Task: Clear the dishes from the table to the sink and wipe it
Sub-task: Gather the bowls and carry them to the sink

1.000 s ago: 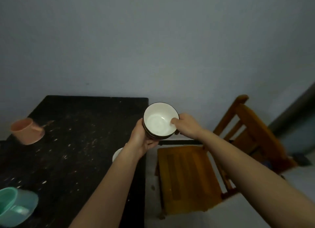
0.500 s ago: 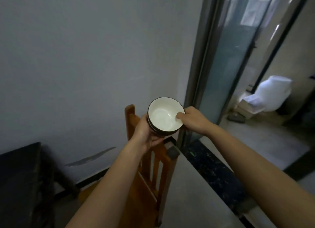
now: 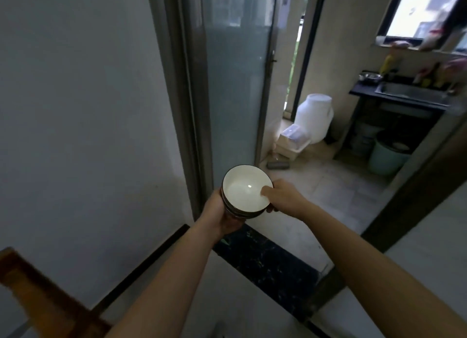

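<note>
A stack of bowls (image 3: 243, 192), white inside with dark rims, is held in front of me at mid-frame. My left hand (image 3: 219, 215) cups the stack from below and the left side. My right hand (image 3: 283, 197) grips the right rim, thumb inside the top bowl. Far off at the upper right, a steel sink (image 3: 406, 91) sits in a dark counter (image 3: 364, 93) in the room beyond the doorway. The table is out of view.
A frosted glass sliding door (image 3: 235, 84) stands just ahead, with a dark marble threshold (image 3: 273, 264) below. Beyond it are a white jug (image 3: 314, 117), a box (image 3: 293, 140) and a green bucket (image 3: 386, 158). A wooden chair (image 3: 43, 302) is at the lower left.
My view has swung right, away from the table and chair toward the doorway; the sink room has come into sight. Both hands keep the same hold on the bowls.
</note>
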A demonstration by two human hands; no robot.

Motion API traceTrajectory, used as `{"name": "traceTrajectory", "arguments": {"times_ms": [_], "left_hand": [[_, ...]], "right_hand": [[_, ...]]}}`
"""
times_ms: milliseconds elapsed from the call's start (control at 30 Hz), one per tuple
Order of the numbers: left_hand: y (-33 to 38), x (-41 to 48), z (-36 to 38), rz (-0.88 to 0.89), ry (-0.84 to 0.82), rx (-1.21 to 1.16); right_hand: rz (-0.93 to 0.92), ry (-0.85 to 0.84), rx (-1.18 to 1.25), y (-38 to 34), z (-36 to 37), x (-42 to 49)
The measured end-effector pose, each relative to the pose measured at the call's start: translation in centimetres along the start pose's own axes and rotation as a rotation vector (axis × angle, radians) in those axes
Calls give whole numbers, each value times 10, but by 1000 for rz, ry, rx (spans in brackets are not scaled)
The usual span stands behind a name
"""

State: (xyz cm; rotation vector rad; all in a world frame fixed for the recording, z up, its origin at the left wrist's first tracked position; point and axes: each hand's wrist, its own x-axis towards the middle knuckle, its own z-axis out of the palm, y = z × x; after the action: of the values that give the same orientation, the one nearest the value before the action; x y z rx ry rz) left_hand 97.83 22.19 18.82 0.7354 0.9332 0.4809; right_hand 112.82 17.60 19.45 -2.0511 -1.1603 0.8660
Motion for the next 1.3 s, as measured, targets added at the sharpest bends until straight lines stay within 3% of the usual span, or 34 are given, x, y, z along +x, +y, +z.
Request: {"name": "traceTrajectory", "arguments": {"times_ms": [200,467,600,767,1300], "left_hand": [[44,138,39,-96,53,150],[117,295,123,-175,-170,276],[131,367,183,-216,-204,364],[140,466,285,-191,-261,541],[165,726,633,-268,-370,521]], "right_hand": [[128,79,2,23,-48,111],[279,188,111,52,-130,246],[347,273,158,87,-180,302],[395,412,183,148,-270,380],[539,621,171,306,-589,588]]}}
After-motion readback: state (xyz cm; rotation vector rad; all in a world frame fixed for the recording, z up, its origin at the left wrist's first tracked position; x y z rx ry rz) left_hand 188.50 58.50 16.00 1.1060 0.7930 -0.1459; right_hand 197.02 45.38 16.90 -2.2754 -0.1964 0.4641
